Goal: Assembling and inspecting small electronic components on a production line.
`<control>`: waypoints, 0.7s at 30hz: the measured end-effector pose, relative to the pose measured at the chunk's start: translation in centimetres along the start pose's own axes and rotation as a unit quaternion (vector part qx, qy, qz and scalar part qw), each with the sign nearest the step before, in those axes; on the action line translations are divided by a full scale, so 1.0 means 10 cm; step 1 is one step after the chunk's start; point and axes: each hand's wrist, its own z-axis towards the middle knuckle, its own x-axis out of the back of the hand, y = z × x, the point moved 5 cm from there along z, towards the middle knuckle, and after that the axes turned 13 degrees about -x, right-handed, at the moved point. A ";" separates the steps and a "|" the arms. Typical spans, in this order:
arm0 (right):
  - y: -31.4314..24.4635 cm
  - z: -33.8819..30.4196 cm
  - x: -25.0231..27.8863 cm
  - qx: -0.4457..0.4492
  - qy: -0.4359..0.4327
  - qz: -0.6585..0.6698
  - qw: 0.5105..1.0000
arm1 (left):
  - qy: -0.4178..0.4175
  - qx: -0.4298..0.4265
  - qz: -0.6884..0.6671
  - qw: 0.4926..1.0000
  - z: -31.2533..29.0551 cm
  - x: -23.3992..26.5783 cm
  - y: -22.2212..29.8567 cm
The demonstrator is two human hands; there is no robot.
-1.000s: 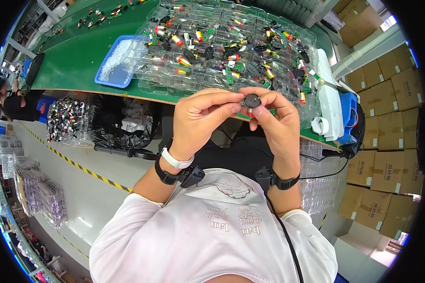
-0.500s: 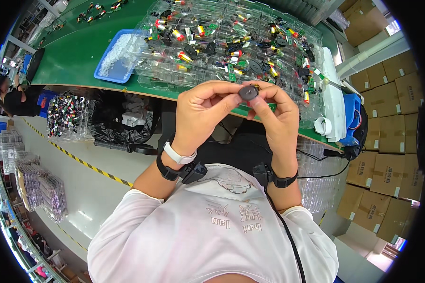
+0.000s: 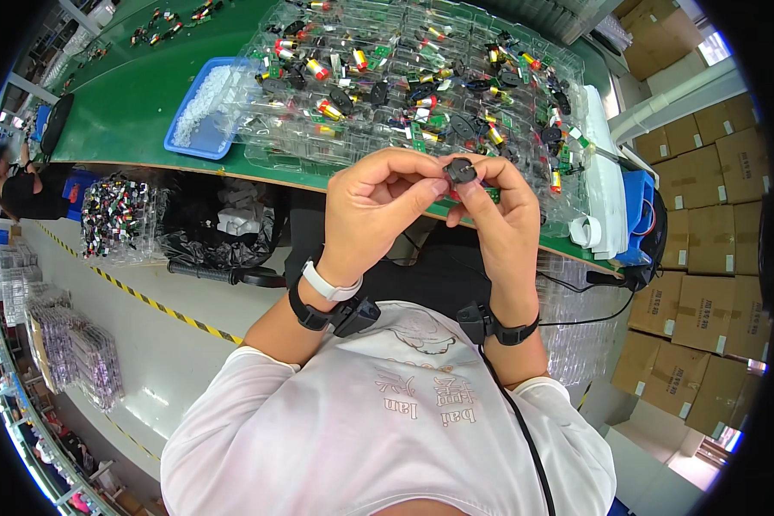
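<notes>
My left hand (image 3: 374, 211) and my right hand (image 3: 500, 219) are raised together in front of the green table's (image 3: 138, 112) near edge. Between their fingertips they pinch a small round black part (image 3: 460, 170). The left thumb and forefinger meet it from the left, the right fingers from the right and below. A bit of green shows under the right fingers. Both wrists wear black straps, the left also a white band. Clear plastic trays (image 3: 404, 77) filled with small coloured and black parts lie on the table just beyond the hands.
A blue tray (image 3: 199, 129) with white bits sits at the table's left. White strips and a blue box (image 3: 638, 202) lie at the right end. Bags of parts (image 3: 116, 219) stand below the table, cardboard boxes (image 3: 705, 249) are stacked at right. Another person (image 3: 17, 185) is far left.
Both hands have stayed together on the black part, shifting slightly up toward the table; the fingers have turned it a little.
</notes>
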 end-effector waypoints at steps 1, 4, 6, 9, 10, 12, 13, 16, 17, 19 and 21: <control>0.01 0.01 0.00 -0.002 0.001 0.007 1.000 | -0.002 -0.013 0.002 1.000 0.01 0.00 0.00; 0.04 0.02 0.00 -0.011 -0.007 0.026 1.000 | -0.007 -0.039 0.005 0.999 0.01 0.01 0.00; 0.03 0.05 0.00 -0.024 -0.028 0.045 0.998 | -0.026 -0.075 0.011 0.997 0.04 0.03 0.04; -0.01 0.05 -0.01 -0.055 -0.038 0.044 0.997 | -0.027 -0.073 0.007 0.997 0.07 0.04 0.07; -0.03 0.07 -0.01 -0.070 -0.043 0.043 0.996 | -0.017 -0.048 0.001 0.999 0.08 0.03 0.09; -0.12 0.15 0.03 -0.077 -0.045 0.013 0.996 | -0.008 -0.030 -0.006 1.000 0.09 0.05 0.14; -0.18 0.21 0.08 -0.088 -0.046 -0.014 0.995 | -0.004 -0.026 0.004 1.000 0.09 0.07 0.17; -0.50 0.55 0.29 -0.090 -0.050 -0.052 0.993 | 0.004 -0.024 0.023 0.999 0.09 0.18 0.25; -0.65 0.73 0.39 -0.085 -0.049 -0.060 0.993 | -0.009 -0.013 0.034 0.999 0.07 0.27 0.24; -0.97 1.18 0.57 -0.088 -0.068 -0.098 0.989 | -0.035 0.010 0.057 0.998 0.00 0.47 0.21; -1.24 1.57 0.64 -0.121 -0.030 -0.100 0.987 | -0.032 0.027 0.061 0.997 -0.09 0.65 0.20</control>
